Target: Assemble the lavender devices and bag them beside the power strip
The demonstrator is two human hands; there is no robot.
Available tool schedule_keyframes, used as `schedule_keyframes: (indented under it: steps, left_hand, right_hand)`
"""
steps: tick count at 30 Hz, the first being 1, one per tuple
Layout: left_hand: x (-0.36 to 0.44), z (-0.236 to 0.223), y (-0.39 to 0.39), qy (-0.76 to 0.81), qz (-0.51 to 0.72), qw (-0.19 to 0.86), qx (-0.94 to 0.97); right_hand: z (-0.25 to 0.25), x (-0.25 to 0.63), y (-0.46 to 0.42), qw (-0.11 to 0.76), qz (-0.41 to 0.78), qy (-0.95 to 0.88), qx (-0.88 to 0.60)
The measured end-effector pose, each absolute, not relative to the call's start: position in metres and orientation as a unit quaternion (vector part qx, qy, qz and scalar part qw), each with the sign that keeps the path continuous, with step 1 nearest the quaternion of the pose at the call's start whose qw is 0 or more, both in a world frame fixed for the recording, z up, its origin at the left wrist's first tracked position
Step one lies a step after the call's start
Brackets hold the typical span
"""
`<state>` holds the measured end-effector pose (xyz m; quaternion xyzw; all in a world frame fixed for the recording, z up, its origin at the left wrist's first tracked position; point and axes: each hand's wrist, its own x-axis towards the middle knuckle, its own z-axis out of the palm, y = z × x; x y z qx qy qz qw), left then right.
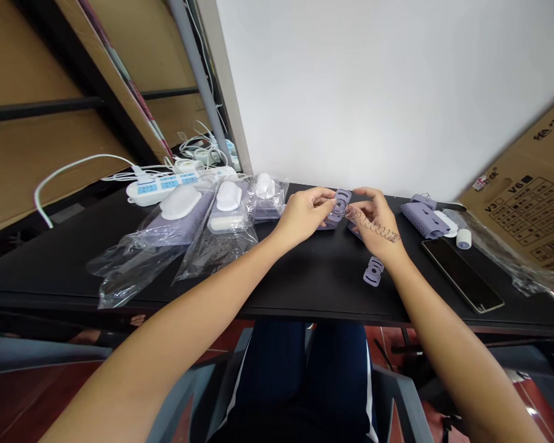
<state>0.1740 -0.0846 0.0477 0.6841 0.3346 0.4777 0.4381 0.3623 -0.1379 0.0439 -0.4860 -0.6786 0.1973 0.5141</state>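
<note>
My left hand (307,212) pinches a flat purple plastic plate (341,200) with slots and a round centre, held upright above the table. Close on its right, my right hand (375,215) has its fingers curled at one end of a thin coil spring (372,224), which trails back across the palm toward the wrist. The spring's end is at the plate; I cannot tell whether it is hooked on. More purple parts lie behind and under the fingers, partly hidden. A second slotted purple plate (373,271) lies on the table below my right hand.
Bagged purple pieces with white tops (180,215) lie on the left, by a white power strip (166,183). To the right are a perforated purple housing (422,218), a white roll (464,239), a phone (461,274), clear plastic film and a cardboard box (530,203). A white wall stands behind.
</note>
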Motion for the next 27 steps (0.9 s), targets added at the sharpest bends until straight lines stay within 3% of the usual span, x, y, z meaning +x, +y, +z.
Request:
schedule_keyframes:
  steps: [3,7,17,27]
  left_hand:
    - [0.173,0.046,-0.086,0.326,0.468,0.419,0.706]
    - [0.171,0.047,-0.090,0.318,0.466,0.380,0.733]
    - [0.168,0.056,-0.098,0.317,0.431,0.241,0.810]
    - [0.171,0.052,-0.097,0.319,0.422,0.247,0.812]
  right_hand:
    - [0.044,0.361,-0.133,0.547,0.285,-0.616,-0.489]
    - [0.051,0.361,-0.136,0.531,0.302,-0.618,-0.496]
    - [0.055,0.376,-0.140,0.440,0.173,-0.707,-0.525]
    - [0.058,0.369,-0.144,0.384,0.050,-0.730,-0.563]
